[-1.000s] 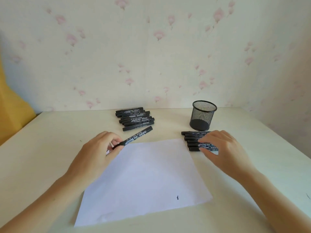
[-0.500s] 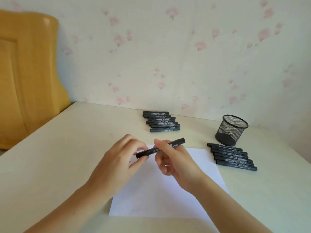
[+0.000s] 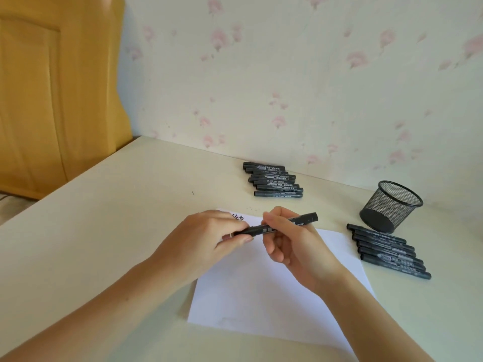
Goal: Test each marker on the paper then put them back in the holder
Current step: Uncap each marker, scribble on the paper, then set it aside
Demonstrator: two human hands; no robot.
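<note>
Both my hands on one black marker [image 3: 277,226], held just above the far edge of the paper [image 3: 274,283]. L hand [image 3: 206,239]: fingers curled, thumb + index pinching the marker's L end, prob the cap end but can't tell for sure. R hand [image 3: 290,241]: fingers wrapped round the barrel mid-section, thumb on top. Marker lies approx horizontal, R end tilted up a bit and sticking out past my R fingers toward the holder [image 3: 390,206]. Cap on or off: can't tell, L fingers cover that end.

Paper is white, flat on the table [image 3: 117,231], under both hands. Small black zigzag scribble [image 3: 238,217] on its far L corner, just beyond my L knuckles.

Holder = black mesh cup, upright, far R on table near the wall [image 3: 287,87]. Nothing visibly sticking out of it; inside not fully seen.

Two groups of black markers lying flat: back pile [image 3: 273,182] near the wall, beyond the paper, stacked side by side in a row; R pile [image 3: 389,250] just beside the paper's R edge, right in front of the holder, the far end nearly touching its base. Exact counts hard to tell, several in each.

Wall has pale floral wallpaper. Yellow wooden panel [image 3: 52,87] at far L, behind the table edge.
</note>
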